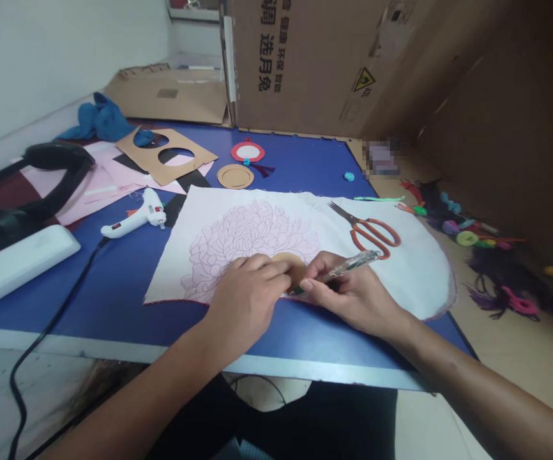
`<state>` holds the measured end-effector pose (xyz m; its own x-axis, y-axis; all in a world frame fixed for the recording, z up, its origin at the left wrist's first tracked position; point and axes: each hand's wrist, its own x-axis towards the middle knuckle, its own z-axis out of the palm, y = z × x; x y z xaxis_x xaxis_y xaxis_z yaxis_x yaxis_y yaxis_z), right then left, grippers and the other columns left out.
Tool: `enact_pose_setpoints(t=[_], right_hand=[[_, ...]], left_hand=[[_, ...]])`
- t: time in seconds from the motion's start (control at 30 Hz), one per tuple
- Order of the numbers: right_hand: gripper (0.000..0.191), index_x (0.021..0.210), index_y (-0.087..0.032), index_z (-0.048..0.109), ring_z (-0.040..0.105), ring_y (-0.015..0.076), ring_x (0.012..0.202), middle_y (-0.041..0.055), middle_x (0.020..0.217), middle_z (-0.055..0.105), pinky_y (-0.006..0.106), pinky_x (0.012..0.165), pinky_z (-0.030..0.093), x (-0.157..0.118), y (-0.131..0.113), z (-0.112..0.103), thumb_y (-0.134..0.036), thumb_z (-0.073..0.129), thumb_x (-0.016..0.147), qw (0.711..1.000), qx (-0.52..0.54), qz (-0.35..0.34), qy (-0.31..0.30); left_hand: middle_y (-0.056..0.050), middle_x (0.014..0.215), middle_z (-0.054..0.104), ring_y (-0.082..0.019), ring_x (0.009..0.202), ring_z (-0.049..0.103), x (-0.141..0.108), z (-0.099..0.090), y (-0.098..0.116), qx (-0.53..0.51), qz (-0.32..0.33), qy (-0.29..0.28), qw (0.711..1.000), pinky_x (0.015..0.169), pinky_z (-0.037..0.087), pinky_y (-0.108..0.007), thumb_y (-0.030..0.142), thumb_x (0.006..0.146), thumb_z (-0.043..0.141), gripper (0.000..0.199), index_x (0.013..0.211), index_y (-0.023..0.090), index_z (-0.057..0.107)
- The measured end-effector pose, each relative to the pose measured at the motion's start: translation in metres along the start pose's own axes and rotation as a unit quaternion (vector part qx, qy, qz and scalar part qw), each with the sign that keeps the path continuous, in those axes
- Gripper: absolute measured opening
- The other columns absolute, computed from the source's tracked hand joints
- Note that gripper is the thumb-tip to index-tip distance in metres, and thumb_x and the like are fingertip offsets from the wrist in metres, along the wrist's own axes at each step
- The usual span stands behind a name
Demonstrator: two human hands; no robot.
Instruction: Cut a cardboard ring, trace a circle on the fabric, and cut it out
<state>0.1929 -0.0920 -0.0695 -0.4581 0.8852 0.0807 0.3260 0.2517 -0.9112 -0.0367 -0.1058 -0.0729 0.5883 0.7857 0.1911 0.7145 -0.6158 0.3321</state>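
Note:
A white cloth (391,268) lies on the blue table, with a pink line drawing of a many-petalled flower (248,243) on it. My left hand (248,300) holds a round kraft cardboard disc (294,267) against the cloth, at the flower's right edge. My right hand (353,297) grips a clear pen with green parts (348,265), its tip close to the disc's lower edge. Red-handled scissors (371,231) lie open on the cloth, to the upper right of my right hand.
A white glue gun (135,214) trails a black cord (60,306) over the blue table's (89,300) front edge. Behind lie a cardboard template with round holes (166,153), pink paper (97,185) and a red round ornament (248,151). Cardboard boxes (295,64) stand beyond.

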Motion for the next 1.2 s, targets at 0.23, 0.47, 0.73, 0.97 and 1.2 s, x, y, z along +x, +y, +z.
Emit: enact_pose_setpoints(t=[0.23, 0.47, 0.73, 0.97, 1.2], right_hand=[[0.023, 0.085, -0.020, 0.066, 0.050, 0.0103, 0.055, -0.0011, 0.075, 0.062, 0.024, 0.047, 0.035, 0.0012, -0.0011, -0.0013, -0.036, 0.070, 0.101, 1.000, 0.005, -0.001, 0.006], [0.021, 0.084, -0.020, 0.065, 0.048, 0.0101, 0.053, -0.0029, 0.068, 0.059, 0.023, 0.046, 0.033, 0.0015, -0.0031, -0.0019, -0.033, 0.070, 0.100, 1.000, 0.011, 0.008, 0.009], [0.022, 0.084, -0.021, 0.064, 0.048, 0.0115, 0.052, -0.0029, 0.065, 0.059, 0.024, 0.046, 0.033, 0.0006, -0.0014, -0.0034, -0.037, 0.071, 0.099, 0.999, 0.016, 0.028, 0.009], [0.024, 0.085, -0.022, 0.062, 0.046, 0.0117, 0.052, -0.0032, 0.063, 0.058, 0.025, 0.046, 0.031, -0.0005, 0.0000, -0.0050, -0.039, 0.070, 0.099, 0.999, 0.017, 0.040, 0.011], [0.024, 0.083, -0.021, 0.064, 0.047, 0.0118, 0.051, -0.0030, 0.063, 0.058, 0.025, 0.046, 0.032, -0.0001, 0.0021, -0.0077, -0.038, 0.071, 0.099, 0.999, 0.006, 0.030, 0.011]], left_hand=[[-0.002, 0.135, 0.076, -0.026, 0.117, 0.064, 0.0005, 0.0000, 0.0002, 0.001, 0.000, -0.001, 1.000, 0.092, 0.048, -0.044, 0.009, 0.104, 0.046, 0.033, 0.110, 0.025, 0.074], [-0.002, 0.136, 0.075, -0.026, 0.116, 0.064, 0.0011, -0.0009, 0.0005, 0.002, 0.001, -0.004, 1.000, 0.093, 0.049, -0.044, 0.006, 0.101, 0.046, 0.034, 0.111, 0.025, 0.073], [-0.001, 0.141, 0.073, -0.026, 0.117, 0.064, 0.0008, -0.0001, -0.0001, 0.005, 0.004, 0.000, 1.000, 0.092, 0.049, -0.044, 0.006, 0.102, 0.046, 0.034, 0.110, 0.025, 0.073], [-0.001, 0.136, 0.074, -0.026, 0.113, 0.064, 0.0008, 0.0004, 0.0004, 0.016, 0.006, 0.004, 1.000, 0.089, 0.049, -0.044, 0.006, 0.101, 0.047, 0.036, 0.114, 0.026, 0.074], [-0.001, 0.135, 0.075, -0.026, 0.113, 0.064, -0.0005, 0.0007, -0.0005, 0.012, 0.008, 0.012, 1.000, 0.088, 0.048, -0.044, 0.007, 0.101, 0.047, 0.036, 0.118, 0.026, 0.072]])
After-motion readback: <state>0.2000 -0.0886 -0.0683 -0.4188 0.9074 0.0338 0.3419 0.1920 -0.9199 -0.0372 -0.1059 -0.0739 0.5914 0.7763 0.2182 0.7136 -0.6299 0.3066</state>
